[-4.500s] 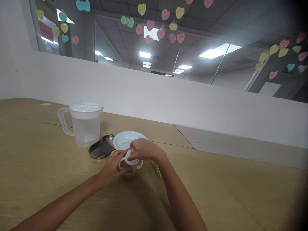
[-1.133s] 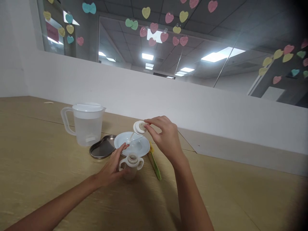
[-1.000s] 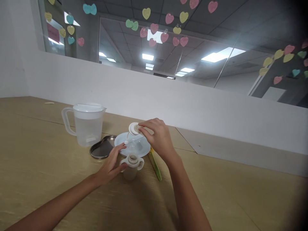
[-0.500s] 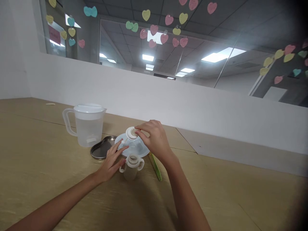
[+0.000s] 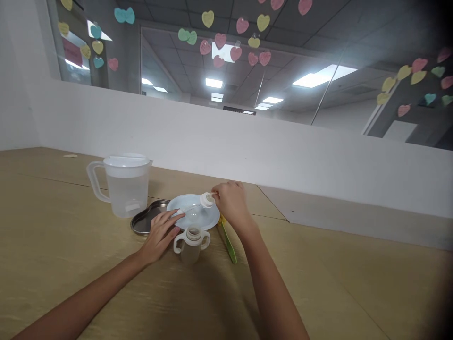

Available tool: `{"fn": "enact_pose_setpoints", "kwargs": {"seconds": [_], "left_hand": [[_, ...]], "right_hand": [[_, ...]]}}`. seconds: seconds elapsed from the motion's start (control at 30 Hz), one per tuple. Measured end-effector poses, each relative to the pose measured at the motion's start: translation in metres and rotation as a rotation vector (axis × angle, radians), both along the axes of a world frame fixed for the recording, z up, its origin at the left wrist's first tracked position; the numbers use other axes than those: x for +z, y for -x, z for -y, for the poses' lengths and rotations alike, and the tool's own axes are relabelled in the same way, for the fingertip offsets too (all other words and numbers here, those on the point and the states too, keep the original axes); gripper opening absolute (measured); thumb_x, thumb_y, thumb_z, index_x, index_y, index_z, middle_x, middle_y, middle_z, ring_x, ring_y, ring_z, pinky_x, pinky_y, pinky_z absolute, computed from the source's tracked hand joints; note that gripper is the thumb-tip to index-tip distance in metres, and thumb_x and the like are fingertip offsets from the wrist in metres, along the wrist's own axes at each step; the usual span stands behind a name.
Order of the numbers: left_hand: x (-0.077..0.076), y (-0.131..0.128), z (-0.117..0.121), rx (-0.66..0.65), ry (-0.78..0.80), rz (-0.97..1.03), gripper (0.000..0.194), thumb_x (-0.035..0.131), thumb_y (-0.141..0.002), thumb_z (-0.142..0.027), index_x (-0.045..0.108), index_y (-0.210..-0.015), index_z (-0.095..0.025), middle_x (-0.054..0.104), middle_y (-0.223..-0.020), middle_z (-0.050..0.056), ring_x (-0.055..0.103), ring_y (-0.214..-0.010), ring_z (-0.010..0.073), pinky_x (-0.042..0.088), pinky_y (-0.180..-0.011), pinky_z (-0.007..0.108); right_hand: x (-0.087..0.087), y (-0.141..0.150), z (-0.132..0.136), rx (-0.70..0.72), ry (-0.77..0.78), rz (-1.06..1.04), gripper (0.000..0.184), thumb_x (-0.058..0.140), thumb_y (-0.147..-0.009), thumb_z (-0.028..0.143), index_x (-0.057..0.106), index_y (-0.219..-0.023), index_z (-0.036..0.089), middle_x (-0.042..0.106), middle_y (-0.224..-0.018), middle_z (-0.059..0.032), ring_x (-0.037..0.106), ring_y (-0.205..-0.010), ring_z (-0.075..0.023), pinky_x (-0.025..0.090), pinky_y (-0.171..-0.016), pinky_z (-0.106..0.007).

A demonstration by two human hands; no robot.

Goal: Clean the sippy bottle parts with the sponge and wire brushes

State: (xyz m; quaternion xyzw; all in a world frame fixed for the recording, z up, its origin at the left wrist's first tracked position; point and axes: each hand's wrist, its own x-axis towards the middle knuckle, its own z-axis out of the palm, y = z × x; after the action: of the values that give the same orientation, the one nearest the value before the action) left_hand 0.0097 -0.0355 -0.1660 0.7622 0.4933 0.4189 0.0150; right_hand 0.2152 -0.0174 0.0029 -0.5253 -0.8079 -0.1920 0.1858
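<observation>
My right hand [image 5: 230, 200] pinches the nipple end of a white baby bottle top [image 5: 206, 200] above the pale blue plate [image 5: 211, 222]. From the top a thin straw [image 5: 191, 208] runs down leftward to a small white end piece [image 5: 180, 212]. My left hand [image 5: 162, 233] has its fingers stretched out, with the fingertips close to that end piece; whether they touch it I cannot tell. Just right of my left thumb the clear baby bottle [image 5: 191, 252] stands upright and uncapped, with a two-handled white collar [image 5: 193, 238] around its neck.
Left of the plate lies a kidney-shaped metal tray [image 5: 139, 224], partly behind my left hand. A lidded translucent pitcher [image 5: 128, 191] holding clear liquid stands behind it. A green-handled brush [image 5: 229, 245] with a yellow head lies at right. A white wall [image 5: 198, 141] closes the back.
My right hand has lifted the top off the bottle and carried it over the plate. My left hand has let go of the bottle and moved toward the straw's end. The view shifted slightly.
</observation>
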Motion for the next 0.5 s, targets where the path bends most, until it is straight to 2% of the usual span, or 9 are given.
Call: {"fn": "enact_pose_setpoints", "kwargs": {"seconds": [0.13, 0.23, 0.37, 0.5], "left_hand": [[-0.004, 0.003, -0.004, 0.019, -0.003, -0.019, 0.038, 0.032, -0.096, -0.039, 0.050, -0.129, -0.032, 0.050, -0.136, 0.003, 0.038, -0.124, 0.0231, 0.028, -0.100, 0.044], [-0.007, 0.006, -0.008, 0.031, 0.017, -0.027, 0.037, 0.031, -0.096, -0.039, 0.052, -0.127, -0.034, 0.051, -0.135, 0.001, 0.038, -0.124, 0.0230, 0.028, -0.100, 0.045], [-0.010, 0.006, -0.011, 0.033, 0.038, -0.038, 0.036, 0.032, -0.096, -0.040, 0.055, -0.123, -0.034, 0.050, -0.137, 0.000, 0.033, -0.129, 0.0246, 0.024, -0.102, 0.049], [-0.007, 0.005, -0.009, 0.050, 0.020, -0.029, 0.036, 0.033, -0.095, -0.041, 0.058, -0.119, -0.033, 0.042, -0.144, 0.000, 0.030, -0.133, 0.0263, 0.024, -0.104, 0.051]], "right_hand": [[-0.006, -0.008, -0.013, -0.187, 0.090, -0.033, 0.022, 0.050, -0.082, 0.010, 0.070, -0.091, 0.016, 0.071, -0.092, -0.0118, 0.060, -0.092, -0.0228, 0.032, -0.081, -0.034], [-0.006, -0.015, -0.020, -0.238, 0.113, -0.069, 0.022, 0.051, -0.081, 0.010, 0.070, -0.090, 0.014, 0.070, -0.094, -0.0141, 0.062, -0.091, -0.0238, 0.034, -0.079, -0.034], [-0.002, -0.020, -0.021, -0.225, 0.136, -0.123, 0.018, 0.053, -0.082, 0.017, 0.071, -0.086, 0.016, 0.071, -0.092, -0.0125, 0.063, -0.089, -0.0220, 0.036, -0.077, -0.031], [0.002, -0.016, -0.014, -0.115, 0.164, -0.172, 0.017, 0.056, -0.082, 0.022, 0.072, -0.086, 0.020, 0.072, -0.088, -0.0060, 0.064, -0.083, -0.0170, 0.039, -0.069, -0.025]]}}
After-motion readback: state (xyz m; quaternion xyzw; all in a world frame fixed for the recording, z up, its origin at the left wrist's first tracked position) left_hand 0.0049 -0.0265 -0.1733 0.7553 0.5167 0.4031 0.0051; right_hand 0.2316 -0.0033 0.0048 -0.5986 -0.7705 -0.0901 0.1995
